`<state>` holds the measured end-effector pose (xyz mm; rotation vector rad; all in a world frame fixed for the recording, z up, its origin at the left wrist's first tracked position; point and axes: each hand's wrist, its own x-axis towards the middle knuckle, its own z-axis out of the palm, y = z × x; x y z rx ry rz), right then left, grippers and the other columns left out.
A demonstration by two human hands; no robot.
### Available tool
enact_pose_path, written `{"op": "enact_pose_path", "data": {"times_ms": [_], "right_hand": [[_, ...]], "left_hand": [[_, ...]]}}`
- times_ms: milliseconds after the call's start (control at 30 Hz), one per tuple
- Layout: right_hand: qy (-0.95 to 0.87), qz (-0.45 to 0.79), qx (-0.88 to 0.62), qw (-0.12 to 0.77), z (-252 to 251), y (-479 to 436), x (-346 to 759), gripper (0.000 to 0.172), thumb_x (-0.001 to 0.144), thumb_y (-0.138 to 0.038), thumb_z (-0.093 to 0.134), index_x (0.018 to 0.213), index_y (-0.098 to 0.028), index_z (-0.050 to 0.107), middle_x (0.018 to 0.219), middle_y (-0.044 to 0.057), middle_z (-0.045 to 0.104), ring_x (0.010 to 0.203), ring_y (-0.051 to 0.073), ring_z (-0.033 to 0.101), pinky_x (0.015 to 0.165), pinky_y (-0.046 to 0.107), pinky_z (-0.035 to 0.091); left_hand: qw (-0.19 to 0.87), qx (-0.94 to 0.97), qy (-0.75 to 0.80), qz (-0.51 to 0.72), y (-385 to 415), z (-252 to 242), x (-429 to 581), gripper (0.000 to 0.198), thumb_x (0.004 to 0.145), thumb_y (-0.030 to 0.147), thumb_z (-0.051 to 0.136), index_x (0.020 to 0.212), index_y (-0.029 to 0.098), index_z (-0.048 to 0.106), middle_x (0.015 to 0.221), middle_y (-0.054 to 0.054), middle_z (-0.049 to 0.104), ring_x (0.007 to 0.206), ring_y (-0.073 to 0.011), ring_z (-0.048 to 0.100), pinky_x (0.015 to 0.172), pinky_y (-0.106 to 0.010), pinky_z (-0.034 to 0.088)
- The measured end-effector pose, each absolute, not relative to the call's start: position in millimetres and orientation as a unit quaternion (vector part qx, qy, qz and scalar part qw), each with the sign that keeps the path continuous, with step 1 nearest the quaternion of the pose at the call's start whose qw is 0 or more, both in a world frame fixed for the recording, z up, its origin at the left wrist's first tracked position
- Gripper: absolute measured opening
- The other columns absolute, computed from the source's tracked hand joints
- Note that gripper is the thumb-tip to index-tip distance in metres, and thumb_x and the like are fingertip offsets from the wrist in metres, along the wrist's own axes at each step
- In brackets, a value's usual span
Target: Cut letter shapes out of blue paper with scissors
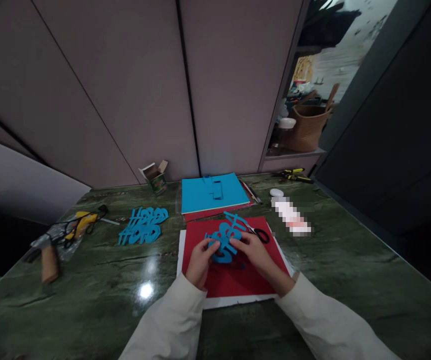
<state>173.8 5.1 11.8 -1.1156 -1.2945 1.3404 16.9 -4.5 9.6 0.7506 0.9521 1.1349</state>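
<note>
Over a red sheet on the green marble table, both my hands hold a blue paper cut-out of letter shapes. My left hand pinches its left edge with the thumb on top. My right hand grips its right side, fingers curled. Black-handled scissors lie on the red sheet just beyond my right hand.
A second blue letter cut-out lies to the left. Stacked blue sheets sit behind the red one. A small open box, a glue gun with tools, a white tube and yellow cutters ring the table.
</note>
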Motion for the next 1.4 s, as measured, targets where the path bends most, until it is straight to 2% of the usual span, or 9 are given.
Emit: {"op": "enact_pose_path", "data": {"times_ms": [200,333,433,533,800,900,1000,1233,1400], "right_hand": [[-0.492,0.581,-0.444,0.473,12.6,5.5,173.3,0.027,0.066,-0.036,0.065,0.08,-0.013,0.067,0.077,0.005,0.068,0.067,0.018,0.059,0.067,0.031,0.046],[-0.478,0.574,-0.45,0.49,12.3,6.3,172.8,0.027,0.064,-0.036,0.067,0.08,-0.014,0.067,0.076,0.005,0.068,0.066,0.018,0.059,0.065,0.031,0.046],[-0.471,0.566,-0.454,0.501,13.3,6.2,172.5,0.03,0.062,-0.035,0.069,0.083,-0.014,0.067,0.081,0.006,0.068,0.07,0.02,0.06,0.068,0.032,0.047],[-0.48,0.554,-0.456,0.505,12.9,5.6,172.4,0.028,0.06,-0.033,0.07,0.08,-0.014,0.067,0.08,0.006,0.068,0.07,0.02,0.06,0.067,0.032,0.047],[-0.483,0.552,-0.458,0.502,8.3,5.3,173.9,0.027,0.059,-0.031,0.071,0.08,-0.015,0.066,0.079,0.005,0.068,0.069,0.019,0.059,0.066,0.031,0.047],[-0.5,0.547,-0.456,0.492,10.7,4.6,173.1,0.026,0.06,-0.032,0.07,0.079,-0.015,0.065,0.077,0.004,0.067,0.068,0.019,0.059,0.067,0.031,0.046],[-0.526,0.544,-0.446,0.477,13.6,2.7,171.5,0.022,0.06,-0.031,0.07,0.075,-0.015,0.064,0.071,0.002,0.064,0.064,0.016,0.056,0.064,0.028,0.044],[-0.568,0.53,-0.445,0.445,12.7,1.6,171.4,0.021,0.058,-0.029,0.072,0.063,-0.014,0.058,0.06,-0.002,0.055,0.056,0.012,0.049,0.057,0.023,0.04],[-0.571,0.516,-0.465,0.437,9.9,2.7,171.8,0.022,0.059,-0.031,0.07,0.062,-0.014,0.057,0.056,-0.003,0.052,0.054,0.012,0.048,0.054,0.022,0.039]], "left_hand": [[0.65,0.351,0.436,0.514,-2.6,5.8,17.8,0.022,0.064,0.03,0.065,0.077,0.014,0.057,0.065,0.0,0.057,0.059,-0.011,0.053,0.055,-0.022,0.043],[0.496,0.432,0.492,0.571,-2.1,7.0,15.4,0.032,0.062,0.025,0.067,0.09,0.017,0.056,0.087,-0.005,0.059,0.084,-0.016,0.055,0.071,-0.025,0.043],[0.399,0.523,0.521,0.544,-5.7,13.3,14.3,0.023,0.066,0.026,0.063,0.086,0.017,0.058,0.085,-0.005,0.058,0.08,-0.0165,0.055,0.071,-0.027,0.042],[0.372,0.6,0.496,0.505,-10.9,19.4,16.1,0.015,0.069,0.025,0.059,0.082,0.017,0.062,0.085,-0.006,0.059,0.081,-0.0177,0.055,0.072,-0.029,0.042],[0.274,0.653,0.511,0.488,-13.5,20.2,17.8,0.017,0.073,0.02,0.055,0.087,0.021,0.064,0.101,-0.007,0.057,0.098,-0.0204,0.051,0.087,-0.036,0.038],[0.236,0.656,0.524,0.49,-13.6,19.1,17.1,0.015,0.072,0.02,0.056,0.084,0.021,0.065,0.096,-0.007,0.057,0.096,-0.0211,0.051,0.086,-0.037,0.039],[0.292,0.652,0.501,0.488,-15.3,18.6,18.5,0.017,0.072,0.021,0.056,0.086,0.02,0.064,0.092,-0.007,0.059,0.093,-0.021,0.054,0.083,-0.037,0.041],[0.584,0.524,0.39,0.482,-15.5,12.4,22.9,0.032,0.071,0.025,0.058,0.101,0.017,0.057,0.105,-0.01,0.061,0.097,-0.0223,0.056,0.084,-0.035,0.043],[0.62,0.477,0.382,0.492,-12.4,6.3,20.2,0.03,0.07,0.026,0.06,0.098,0.016,0.06,0.104,-0.009,0.061,0.099,-0.0233,0.054,0.086,-0.035,0.041]]}}
